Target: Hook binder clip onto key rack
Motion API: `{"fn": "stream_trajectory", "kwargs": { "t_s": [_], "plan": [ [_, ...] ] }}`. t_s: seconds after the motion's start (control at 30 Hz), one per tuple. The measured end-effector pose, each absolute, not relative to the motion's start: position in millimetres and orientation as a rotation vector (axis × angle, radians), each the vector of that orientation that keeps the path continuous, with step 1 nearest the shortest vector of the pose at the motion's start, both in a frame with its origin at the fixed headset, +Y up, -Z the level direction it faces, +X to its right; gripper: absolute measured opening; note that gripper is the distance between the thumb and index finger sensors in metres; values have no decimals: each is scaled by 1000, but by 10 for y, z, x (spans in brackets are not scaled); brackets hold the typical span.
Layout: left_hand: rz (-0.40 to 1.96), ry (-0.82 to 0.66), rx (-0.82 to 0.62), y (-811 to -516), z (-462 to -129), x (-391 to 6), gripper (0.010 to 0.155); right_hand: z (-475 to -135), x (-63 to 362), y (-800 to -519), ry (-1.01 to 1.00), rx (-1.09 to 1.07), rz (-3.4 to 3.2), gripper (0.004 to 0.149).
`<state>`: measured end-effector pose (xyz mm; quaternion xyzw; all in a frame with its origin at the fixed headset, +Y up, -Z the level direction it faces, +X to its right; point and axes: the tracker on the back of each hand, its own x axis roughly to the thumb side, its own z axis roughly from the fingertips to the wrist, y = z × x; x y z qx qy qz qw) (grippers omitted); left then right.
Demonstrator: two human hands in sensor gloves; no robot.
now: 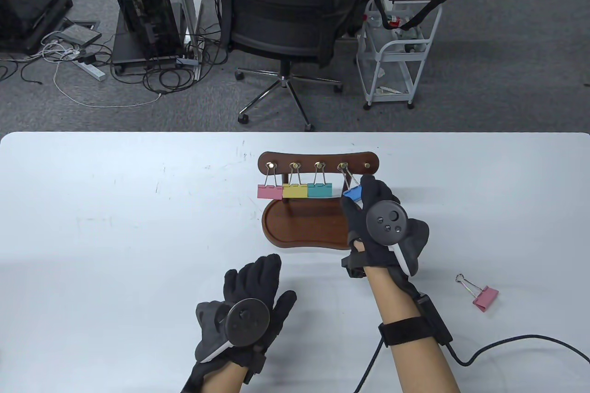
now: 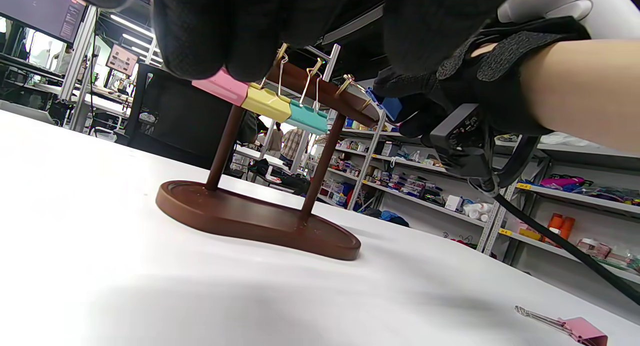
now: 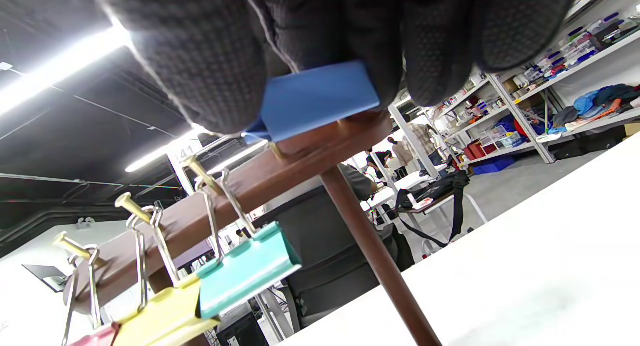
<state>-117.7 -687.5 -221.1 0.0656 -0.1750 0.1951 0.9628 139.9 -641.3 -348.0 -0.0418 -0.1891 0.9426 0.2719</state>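
I can just make out "41", maybe "141", on a white pillar (image 3: 185, 153) behind the rack in my right wrist view. Yellow shelf tags (image 2: 523, 186) show in the left wrist view, print too small. The monitor (image 2: 42, 8) text is blurred.

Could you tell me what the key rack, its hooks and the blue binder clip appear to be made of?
Key rack: looks like dark-stained wood with a smooth satin sheen, though moulded plastic cannot be excluded. Hooks: shiny gold-toned metal, probably brass-plated. Blue binder clip, pinched by the right hand: its body looks like matte-painted sheet metal, and its wire handles are bare, silvery steel.
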Motion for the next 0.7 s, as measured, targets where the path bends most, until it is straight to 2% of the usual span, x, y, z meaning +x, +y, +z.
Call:
{"fn": "stream_trajectory", "kwargs": {
  "t_s": [0.13, 0.37, 0.7],
  "plan": [
    [394, -354, 132, -6876, -2212, -1176, 79, -3526, 1376, -6471, -492, -122, 2562, 69],
    [393, -353, 129, -6876, -2214, -1178, 79, -3649, 1291, -6631, -434, -123, 2615, 74],
    [393, -349, 121, -6876, -2217, -1178, 79, -3731, 1147, -6769, -465, -129, 2741, 80]
  ]
}}
